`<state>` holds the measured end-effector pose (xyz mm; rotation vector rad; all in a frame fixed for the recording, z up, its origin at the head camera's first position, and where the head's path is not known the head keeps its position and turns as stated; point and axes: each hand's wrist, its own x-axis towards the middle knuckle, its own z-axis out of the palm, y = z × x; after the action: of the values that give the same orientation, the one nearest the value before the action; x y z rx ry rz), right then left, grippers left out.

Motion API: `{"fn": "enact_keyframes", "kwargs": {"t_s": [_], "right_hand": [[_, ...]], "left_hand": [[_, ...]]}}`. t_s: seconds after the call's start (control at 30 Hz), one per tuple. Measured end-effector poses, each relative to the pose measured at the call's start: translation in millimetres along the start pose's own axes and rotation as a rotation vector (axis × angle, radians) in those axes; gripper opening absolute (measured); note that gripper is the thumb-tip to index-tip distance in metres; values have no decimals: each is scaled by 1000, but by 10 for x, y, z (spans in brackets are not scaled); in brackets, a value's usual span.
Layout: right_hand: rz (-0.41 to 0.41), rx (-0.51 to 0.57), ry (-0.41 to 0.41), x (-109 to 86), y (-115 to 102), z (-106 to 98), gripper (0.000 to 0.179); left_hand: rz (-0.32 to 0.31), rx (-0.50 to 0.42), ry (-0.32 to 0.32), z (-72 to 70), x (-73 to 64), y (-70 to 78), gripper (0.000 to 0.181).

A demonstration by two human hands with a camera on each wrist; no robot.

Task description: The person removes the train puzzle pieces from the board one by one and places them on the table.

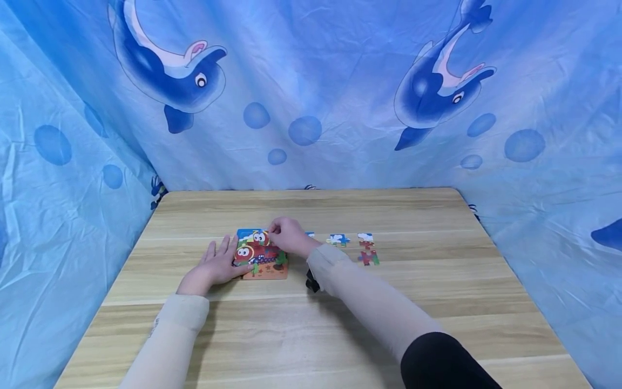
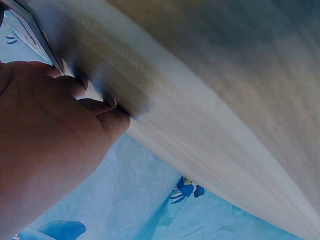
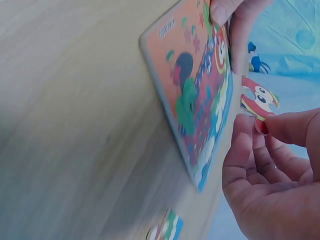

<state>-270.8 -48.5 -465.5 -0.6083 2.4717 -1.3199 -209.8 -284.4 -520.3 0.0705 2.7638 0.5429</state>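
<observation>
A flat jigsaw board [image 1: 272, 271] with a picture in red, green, blue and orange lies left of the table's middle. My left hand [image 1: 217, 265] rests at its left side, fingers spread on the table along the edge and thumb over the board's surface. In the left wrist view the fingers of that hand lie beside the board's edge [image 2: 42, 40]. My right hand [image 1: 288, 236] is over the board's upper right. Between thumb and fingertips it pinches a puzzle piece [image 3: 259, 100] printed with a red face and round eyes. The piece is tilted up above the board's top edge.
Several loose puzzle pieces lie right of the board: a blue, white and green one [image 1: 338, 240], a cloud piece [image 1: 365, 237] and a red and green one [image 1: 369, 257]. Another [image 1: 310, 234] is partly behind my right wrist. A blue dolphin curtain [image 1: 311, 162] surrounds the wooden table [image 1: 301, 335].
</observation>
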Motion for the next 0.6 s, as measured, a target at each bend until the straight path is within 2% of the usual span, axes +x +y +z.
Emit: {"fn": "enact_keyframes", "kwargs": {"t_s": [0.2, 0.4, 0.6], "right_hand": [[10, -12, 12, -100, 104, -204, 5], [10, 12, -7, -204, 264, -403, 17], [6, 15, -17, -299, 370, -537, 16]], "left_hand": [[-7, -18, 12, -8, -22, 27, 122], [-5, -37, 4, -27, -42, 38, 127], [0, -60, 4, -53, -71, 77, 123]]}}
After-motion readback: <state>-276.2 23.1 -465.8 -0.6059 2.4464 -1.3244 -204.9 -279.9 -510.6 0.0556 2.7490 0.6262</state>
